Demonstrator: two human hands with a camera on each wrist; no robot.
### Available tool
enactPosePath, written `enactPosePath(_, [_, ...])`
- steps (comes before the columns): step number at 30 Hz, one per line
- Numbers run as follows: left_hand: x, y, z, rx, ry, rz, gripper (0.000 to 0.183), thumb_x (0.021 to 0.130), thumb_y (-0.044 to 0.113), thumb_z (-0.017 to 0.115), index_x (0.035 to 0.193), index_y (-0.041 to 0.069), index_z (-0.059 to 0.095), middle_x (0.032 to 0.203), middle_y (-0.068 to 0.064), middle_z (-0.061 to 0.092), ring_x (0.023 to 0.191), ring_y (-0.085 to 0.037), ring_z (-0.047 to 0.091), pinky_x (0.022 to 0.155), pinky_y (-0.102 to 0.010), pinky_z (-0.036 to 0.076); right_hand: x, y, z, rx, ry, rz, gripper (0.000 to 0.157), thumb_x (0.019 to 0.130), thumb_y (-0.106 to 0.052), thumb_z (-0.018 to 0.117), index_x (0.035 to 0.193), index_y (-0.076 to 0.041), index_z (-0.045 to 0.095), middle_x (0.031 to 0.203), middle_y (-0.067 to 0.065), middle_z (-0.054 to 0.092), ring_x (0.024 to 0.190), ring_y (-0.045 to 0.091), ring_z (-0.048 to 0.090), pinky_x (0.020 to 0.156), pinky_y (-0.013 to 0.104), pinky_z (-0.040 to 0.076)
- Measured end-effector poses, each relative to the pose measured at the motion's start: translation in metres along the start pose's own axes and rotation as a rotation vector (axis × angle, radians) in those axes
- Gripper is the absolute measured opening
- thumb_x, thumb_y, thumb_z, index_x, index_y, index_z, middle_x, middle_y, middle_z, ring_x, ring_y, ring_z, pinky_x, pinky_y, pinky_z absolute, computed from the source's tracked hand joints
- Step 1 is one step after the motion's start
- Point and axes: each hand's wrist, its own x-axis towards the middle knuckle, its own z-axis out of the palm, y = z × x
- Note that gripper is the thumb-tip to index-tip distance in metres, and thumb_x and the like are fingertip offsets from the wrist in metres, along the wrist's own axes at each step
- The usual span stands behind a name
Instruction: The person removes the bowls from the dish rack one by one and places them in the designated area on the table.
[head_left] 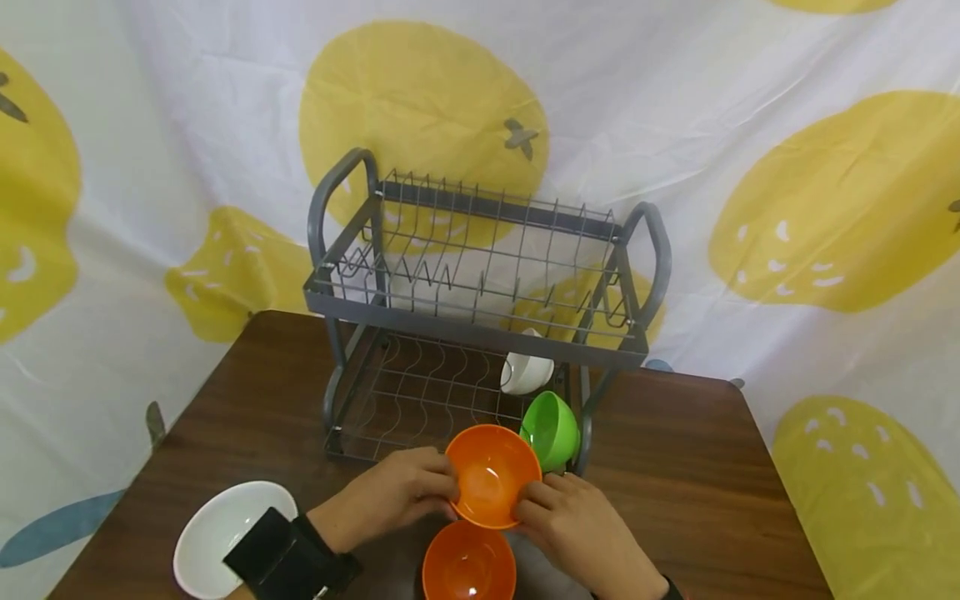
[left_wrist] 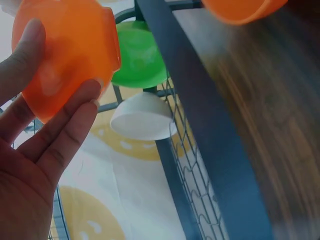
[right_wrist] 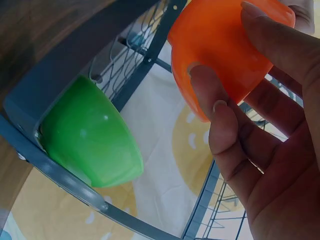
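Note:
Between my two hands I hold an orange bowl (head_left: pixel 493 477) up in front of the rack's lower shelf, its inside facing the head camera. My left hand (head_left: pixel 397 490) grips its left rim, thumb on one side and fingers on the other, as the left wrist view shows. The right hand (head_left: pixel 573 525) pinches the opposite rim. Just behind it, a green bowl (head_left: pixel 553 429) leans tilted at the right end of the lower shelf. A white cup-like bowl (head_left: pixel 528 371) sits further back on that shelf. A second orange bowl (head_left: pixel 469 567) stands below the held one.
A two-tier grey dish rack (head_left: pixel 480 321) stands at the back of the brown wooden table (head_left: pixel 697 483). Its upper tier has wire slots and curved side handles. To the left lies a white bowl (head_left: pixel 217 533), partly behind my wrist strap. A lemon-print cloth (head_left: pixel 645 83) hangs behind.

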Motion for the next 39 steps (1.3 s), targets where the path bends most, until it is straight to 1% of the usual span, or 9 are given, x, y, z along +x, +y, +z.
enactPosePath(3, [-0.007,0.007,0.006,0.029,-0.009,-0.015,0.015,0.076,0.018,0.079,0.086,0.016,0.068,0.090,0.008,0.058,0.080,-0.006,0.053,0.075,-0.011,0.043,-0.006,-0.005,0.002,-0.008,-0.020,-0.012,0.024,0.067,-0.023,0.085,0.083,-0.019,0.067,0.082,-0.010,0.058,0.069,0.010,0.052,0.064,0.023,0.047])
enactPosePath(7, [-0.017,0.014,0.016,0.059,-0.021,-0.026,0.014,0.077,0.019,0.079,0.086,0.018,0.068,0.089,0.010,0.059,0.080,-0.006,0.053,0.075,-0.013,0.043,-0.015,-0.012,0.007,0.035,-0.050,-0.010,0.022,0.068,-0.025,0.084,0.083,-0.020,0.068,0.082,-0.011,0.058,0.070,0.009,0.052,0.063,0.021,0.045])
enactPosePath(13, [-0.035,0.021,0.031,0.037,-0.040,-0.043,0.009,0.081,0.023,0.076,0.086,0.019,0.069,0.089,0.011,0.060,0.082,-0.005,0.052,0.079,-0.012,0.042,-0.030,-0.022,0.022,0.129,-0.071,0.014,0.019,0.071,-0.024,0.083,0.082,-0.023,0.067,0.083,-0.013,0.058,0.073,0.005,0.052,0.064,0.017,0.043])
enactPosePath(16, [-0.043,0.024,0.035,0.035,-0.063,-0.039,0.007,0.083,0.023,0.074,0.089,0.020,0.070,0.091,0.012,0.061,0.083,-0.004,0.052,0.080,-0.011,0.041,-0.037,-0.026,0.031,0.141,-0.068,-0.006,0.017,0.074,-0.029,0.081,0.082,-0.023,0.067,0.084,-0.013,0.058,0.072,0.004,0.051,0.063,0.013,0.039])
enactPosePath(20, [-0.054,0.027,0.040,-0.004,-0.100,-0.073,0.005,0.085,0.021,0.072,0.089,0.021,0.070,0.092,0.013,0.062,0.085,-0.004,0.052,0.082,-0.012,0.040,-0.044,-0.030,0.041,0.189,-0.075,-0.011,0.013,0.081,-0.036,0.075,0.083,-0.025,0.068,0.085,-0.014,0.057,0.069,0.000,0.047,0.063,0.006,0.030])
enactPosePath(23, [-0.061,0.026,0.045,-0.026,-0.117,-0.088,0.004,0.085,0.019,0.073,0.088,0.020,0.070,0.091,0.013,0.061,0.084,-0.004,0.050,0.082,-0.012,0.039,-0.050,-0.033,0.047,0.220,-0.089,0.001,0.010,0.082,-0.034,0.074,0.085,-0.026,0.068,0.085,-0.014,0.057,0.069,-0.001,0.045,0.065,0.004,0.028])
enactPosePath(29, [-0.072,0.019,0.058,0.008,-0.098,-0.018,0.009,0.078,0.014,0.077,0.085,0.016,0.071,0.088,0.009,0.062,0.081,-0.006,0.051,0.079,-0.012,0.039,-0.061,-0.036,0.057,0.207,-0.125,0.018,0.013,0.079,-0.029,0.076,0.088,-0.026,0.068,0.086,-0.014,0.057,0.073,-0.001,0.047,0.069,0.006,0.033])
enactPosePath(32, [-0.075,0.016,0.062,0.034,-0.100,0.005,0.010,0.077,0.013,0.077,0.084,0.016,0.070,0.087,0.010,0.061,0.079,-0.006,0.050,0.078,-0.011,0.038,-0.063,-0.036,0.062,0.214,-0.125,0.026,0.013,0.078,-0.029,0.077,0.087,-0.026,0.069,0.085,-0.014,0.057,0.073,-0.001,0.048,0.069,0.006,0.032])
enactPosePath(39, [-0.080,0.012,0.067,0.020,-0.124,0.027,0.002,0.082,0.014,0.072,0.083,0.014,0.070,0.086,0.010,0.061,0.078,-0.004,0.050,0.077,-0.009,0.036,-0.068,-0.038,0.071,0.210,-0.147,0.035,0.013,0.077,-0.030,0.076,0.088,-0.026,0.070,0.087,-0.014,0.055,0.074,-0.001,0.046,0.068,0.005,0.027])
